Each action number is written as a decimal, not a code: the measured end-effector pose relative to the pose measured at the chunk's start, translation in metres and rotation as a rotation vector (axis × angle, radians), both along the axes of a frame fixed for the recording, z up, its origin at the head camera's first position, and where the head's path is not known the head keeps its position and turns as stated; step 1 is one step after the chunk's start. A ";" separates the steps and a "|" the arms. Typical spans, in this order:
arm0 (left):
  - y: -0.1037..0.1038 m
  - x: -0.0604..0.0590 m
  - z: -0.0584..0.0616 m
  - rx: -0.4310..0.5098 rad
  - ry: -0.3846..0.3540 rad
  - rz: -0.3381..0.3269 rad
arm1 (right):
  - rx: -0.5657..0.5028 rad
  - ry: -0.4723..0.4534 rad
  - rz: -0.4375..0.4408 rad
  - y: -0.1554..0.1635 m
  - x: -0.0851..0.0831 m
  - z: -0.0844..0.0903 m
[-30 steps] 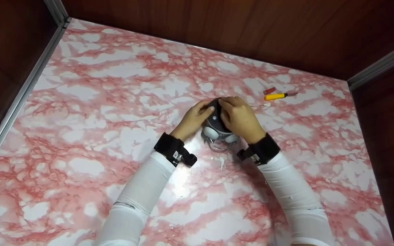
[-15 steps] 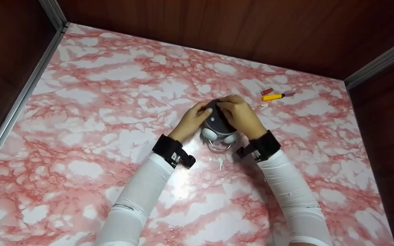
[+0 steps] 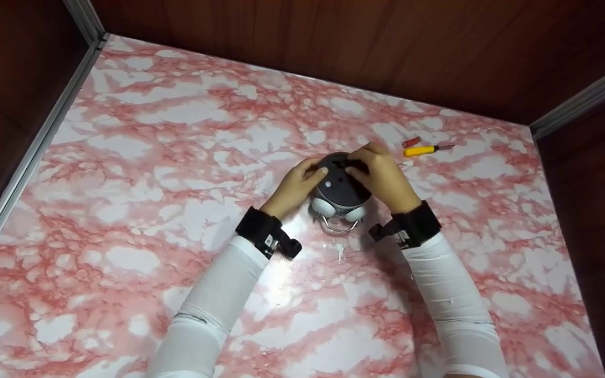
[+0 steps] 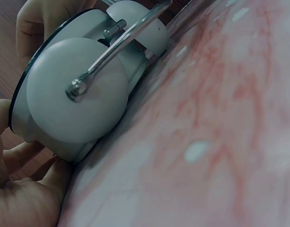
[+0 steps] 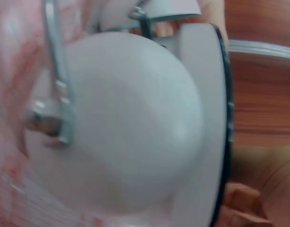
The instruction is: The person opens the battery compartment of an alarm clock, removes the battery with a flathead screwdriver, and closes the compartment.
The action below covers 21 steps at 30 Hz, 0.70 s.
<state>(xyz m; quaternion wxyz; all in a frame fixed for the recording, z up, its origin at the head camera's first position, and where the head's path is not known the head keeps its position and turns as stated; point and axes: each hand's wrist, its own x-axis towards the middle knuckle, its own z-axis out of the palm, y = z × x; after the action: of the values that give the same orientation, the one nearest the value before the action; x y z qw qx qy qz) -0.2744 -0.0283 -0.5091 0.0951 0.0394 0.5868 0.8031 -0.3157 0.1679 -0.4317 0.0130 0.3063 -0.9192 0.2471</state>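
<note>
Head view shows both hands, left hand [image 3: 296,187] and right hand [image 3: 382,176], gripping the alarm clock [image 3: 340,194] face-down on the counter [image 3: 176,157]; fingers probing its back; next needs steady bracing.

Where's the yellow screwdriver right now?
In the head view, the yellow screwdriver lies on the marble table, just beyond the right hand, beside a small red piece.

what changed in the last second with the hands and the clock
The right hand slid rightward off the dark back of the alarm clock, baring more of it, fingertips now at its far edge. The left hand keeps gripping its left side. The clock, yellow screwdriver and small red piece stayed put.
</note>
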 end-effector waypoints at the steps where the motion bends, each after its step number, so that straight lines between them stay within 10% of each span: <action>1: 0.000 0.000 0.000 -0.012 0.000 0.001 | 0.000 -0.013 -0.015 0.001 0.000 0.001; 21: -0.001 -0.002 -0.001 -0.161 0.065 0.013 | 0.011 -0.156 -0.150 0.010 0.002 0.004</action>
<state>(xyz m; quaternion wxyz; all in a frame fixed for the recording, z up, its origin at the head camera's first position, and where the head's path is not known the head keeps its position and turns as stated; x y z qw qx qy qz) -0.2768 -0.0296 -0.5099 0.0736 0.0537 0.6526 0.7522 -0.3133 0.1778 -0.4274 -0.0419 0.2163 -0.9391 0.2637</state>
